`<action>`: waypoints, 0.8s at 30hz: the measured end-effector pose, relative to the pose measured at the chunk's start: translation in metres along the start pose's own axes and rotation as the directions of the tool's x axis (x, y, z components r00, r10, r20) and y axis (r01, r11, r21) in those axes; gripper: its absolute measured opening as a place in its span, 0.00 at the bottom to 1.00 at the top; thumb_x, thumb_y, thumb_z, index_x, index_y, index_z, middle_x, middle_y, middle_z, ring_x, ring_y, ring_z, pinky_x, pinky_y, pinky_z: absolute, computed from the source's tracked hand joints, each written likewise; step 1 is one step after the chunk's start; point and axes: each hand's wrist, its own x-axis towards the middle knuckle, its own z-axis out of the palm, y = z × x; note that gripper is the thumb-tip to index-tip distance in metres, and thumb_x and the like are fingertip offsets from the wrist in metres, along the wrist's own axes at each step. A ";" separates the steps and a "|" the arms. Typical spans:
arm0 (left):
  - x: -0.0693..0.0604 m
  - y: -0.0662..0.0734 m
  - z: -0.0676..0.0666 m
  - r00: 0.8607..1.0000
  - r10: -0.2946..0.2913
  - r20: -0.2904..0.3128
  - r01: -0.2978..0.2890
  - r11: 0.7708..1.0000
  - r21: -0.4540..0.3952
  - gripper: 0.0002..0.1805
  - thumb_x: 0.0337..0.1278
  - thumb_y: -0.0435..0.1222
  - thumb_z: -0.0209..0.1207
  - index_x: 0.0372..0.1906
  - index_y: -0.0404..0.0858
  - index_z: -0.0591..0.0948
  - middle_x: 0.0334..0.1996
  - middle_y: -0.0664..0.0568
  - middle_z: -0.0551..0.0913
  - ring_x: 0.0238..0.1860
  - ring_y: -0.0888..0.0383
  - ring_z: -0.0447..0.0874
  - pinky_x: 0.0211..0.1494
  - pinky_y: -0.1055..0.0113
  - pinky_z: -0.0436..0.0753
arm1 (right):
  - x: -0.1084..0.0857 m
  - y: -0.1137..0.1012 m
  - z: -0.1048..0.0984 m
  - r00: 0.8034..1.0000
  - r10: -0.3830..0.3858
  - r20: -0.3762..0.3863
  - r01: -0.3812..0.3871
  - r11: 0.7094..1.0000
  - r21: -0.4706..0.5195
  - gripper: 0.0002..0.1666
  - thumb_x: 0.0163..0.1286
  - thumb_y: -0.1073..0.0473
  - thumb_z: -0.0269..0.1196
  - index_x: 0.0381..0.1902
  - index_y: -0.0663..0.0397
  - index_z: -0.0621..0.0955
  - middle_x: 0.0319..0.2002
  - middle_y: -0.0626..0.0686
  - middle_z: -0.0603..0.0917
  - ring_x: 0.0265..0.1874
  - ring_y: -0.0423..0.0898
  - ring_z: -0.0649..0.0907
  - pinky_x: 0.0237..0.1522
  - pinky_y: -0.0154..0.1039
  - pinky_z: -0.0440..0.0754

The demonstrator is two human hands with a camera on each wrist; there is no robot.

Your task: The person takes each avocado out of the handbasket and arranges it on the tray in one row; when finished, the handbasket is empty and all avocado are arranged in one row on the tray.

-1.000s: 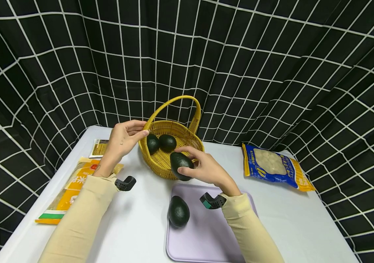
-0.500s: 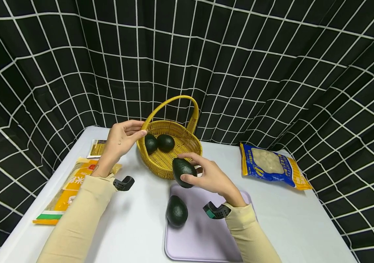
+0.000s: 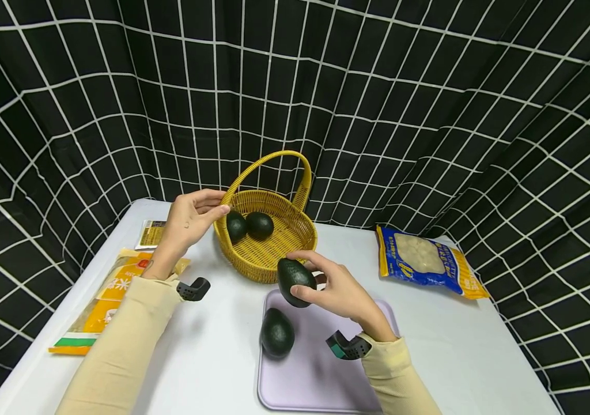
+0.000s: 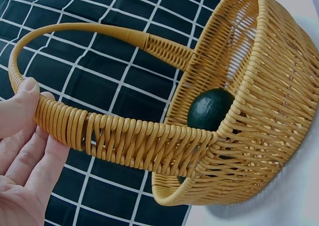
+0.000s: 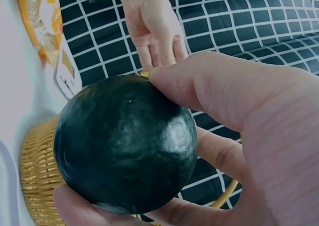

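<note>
A dark green avocado (image 3: 292, 281) is gripped between the thumb and fingers of my right hand (image 3: 337, 288), in the air between the basket's near rim and the tray. It fills much of the right wrist view. My left hand (image 3: 189, 221) pinches the handle of the yellow wicker basket (image 3: 253, 270) at its left side; the left wrist view shows thumb and fingers on the handle (image 4: 124, 136). Inside the basket, two avocados (image 3: 260, 225) sit side by side at the left. Another avocado (image 3: 277, 333) lies at the left edge of the lilac tray (image 3: 321, 380).
At the left of the white table lie an orange-and-clear food bag (image 3: 103, 302) and a small flat packet (image 3: 151, 234). A blue-and-yellow bag (image 3: 427, 260) lies at the right. Black gridded cloth (image 3: 274, 86) hangs behind the table.
My right hand has moved from over the basket's near rim toward the tray, down and slightly right, with the avocado in it. My left hand keeps its hold on the handle.
</note>
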 end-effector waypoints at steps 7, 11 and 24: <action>0.000 -0.001 -0.001 1.000 0.000 -0.007 0.000 1.000 0.005 0.20 0.66 0.39 0.66 0.60 0.39 0.82 0.55 0.43 0.87 0.58 0.49 0.86 0.60 0.63 0.85 | -0.009 0.006 0.002 1.000 0.027 -0.009 -0.027 0.999 0.021 0.33 0.64 0.51 0.72 0.66 0.28 0.75 0.55 0.51 0.84 0.45 0.49 0.86 0.42 0.43 0.86; 0.000 0.000 0.000 1.000 -0.008 -0.010 0.008 1.000 0.006 0.20 0.66 0.39 0.66 0.60 0.39 0.82 0.54 0.44 0.87 0.57 0.50 0.86 0.59 0.64 0.85 | -0.013 0.008 0.004 0.999 0.042 -0.018 -0.041 0.999 0.034 0.33 0.64 0.51 0.72 0.66 0.28 0.76 0.55 0.51 0.85 0.45 0.49 0.86 0.42 0.43 0.86; -0.001 0.001 0.001 1.000 -0.014 -0.011 0.014 1.000 -0.004 0.20 0.66 0.40 0.66 0.60 0.39 0.82 0.54 0.42 0.87 0.57 0.49 0.86 0.56 0.71 0.86 | -0.030 0.026 0.016 0.986 0.160 -0.051 -0.156 0.984 0.081 0.32 0.63 0.50 0.73 0.64 0.28 0.77 0.50 0.59 0.84 0.42 0.50 0.85 0.39 0.42 0.86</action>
